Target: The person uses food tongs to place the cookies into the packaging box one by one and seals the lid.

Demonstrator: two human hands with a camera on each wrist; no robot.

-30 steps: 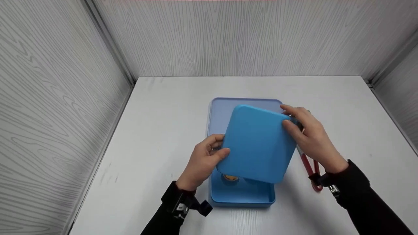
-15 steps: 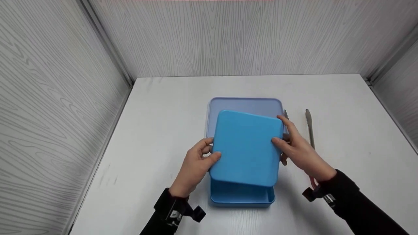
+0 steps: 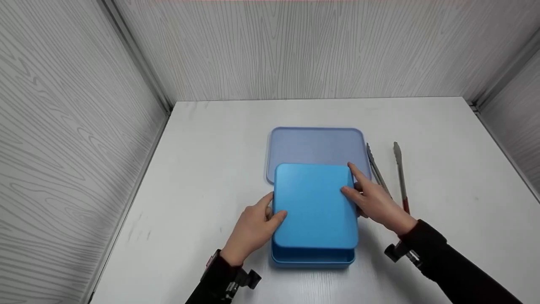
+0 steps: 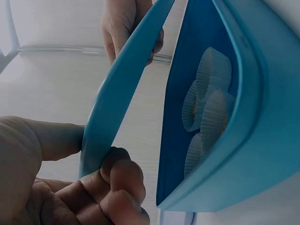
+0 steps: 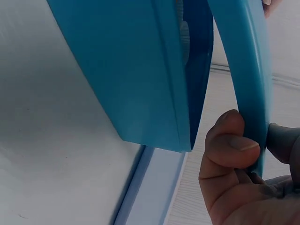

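Observation:
Both hands hold a blue lid [image 3: 314,207] just above a blue box [image 3: 312,264], level across it in the head view. My left hand [image 3: 253,226] pinches the lid's left edge, thumb on top and fingers beneath. At the opposite edge my right hand [image 3: 375,202] grips it the same way, its index finger along the far corner. The left wrist view shows a gap between lid and box, and several pleated paper cups [image 4: 213,112] inside the box. What fills the cups is mostly hidden, apart from small yellowish spots.
A lilac tray-like panel [image 3: 316,145] lies flat behind the box. To its right are metal tongs [image 3: 400,173] with red handles, partly under the right forearm. Grey wood-grain walls [image 3: 312,50] stand at the back and sides of the white table [image 3: 202,169].
Both hands have brought the lid down and toward the box, turning it from a slant to square with the box. The tongs' metal arms have come into sight.

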